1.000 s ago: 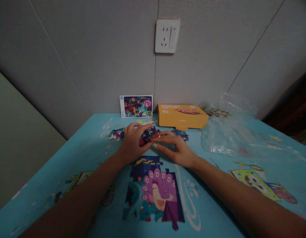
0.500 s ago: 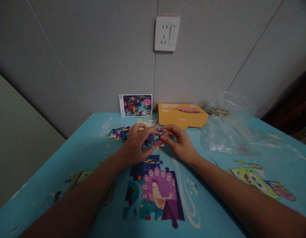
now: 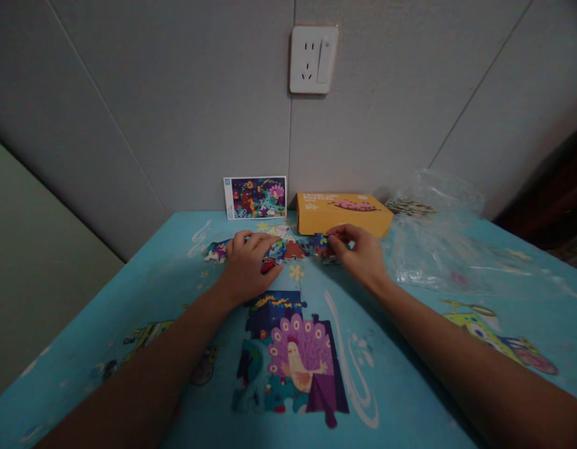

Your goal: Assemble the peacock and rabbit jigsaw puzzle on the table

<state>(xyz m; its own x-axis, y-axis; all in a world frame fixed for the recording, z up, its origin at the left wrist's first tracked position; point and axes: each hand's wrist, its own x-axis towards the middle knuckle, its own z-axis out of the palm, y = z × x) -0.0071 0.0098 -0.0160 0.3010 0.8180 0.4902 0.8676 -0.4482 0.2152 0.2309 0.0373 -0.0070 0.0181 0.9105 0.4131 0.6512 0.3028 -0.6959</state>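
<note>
Rear: grey panelled wall (image 3: pixel 176 93), with thin vertical and slanting seams (image 3: pixel 289 143). Mounted high, near centre: white socket plate with switch (image 3: pixel 313 59). Left: plain pale panel (image 3: pixel 45 249). Below: light-blue tabletop (image 3: pixel 148 280), printed with cartoon figures (image 3: pixel 531 360). Far right: dark reddish form (image 3: pixel 545 193), unidentifiable. Dim light throughout, darkest toward the corners.

Two hands, left hand (image 3: pixel 248 268) and right hand (image 3: pixel 363 257). Joined chunk (image 3: pixel 275 312): just one, with one purple bird (image 3: pixel 296 363). Loose pieces (image 3: pixel 295 251): several, overlapping and partly covered, so no exact number, sorry. One card (image 3: pixel 257 199), one box (image 3: pixel 342 215), easy ones lol. One socket (image 3: pixel 313 59), five slots (image 3: pixel 307 66) plus one switch (image 3: pixel 324 60). One table (image 3: pixel 152 274), at least two yellow cartoon figures (image 3: pixel 482 335) printed on it. Clear bag (image 3: pixel 433 268): at least one, can't tell from here if more.
</note>
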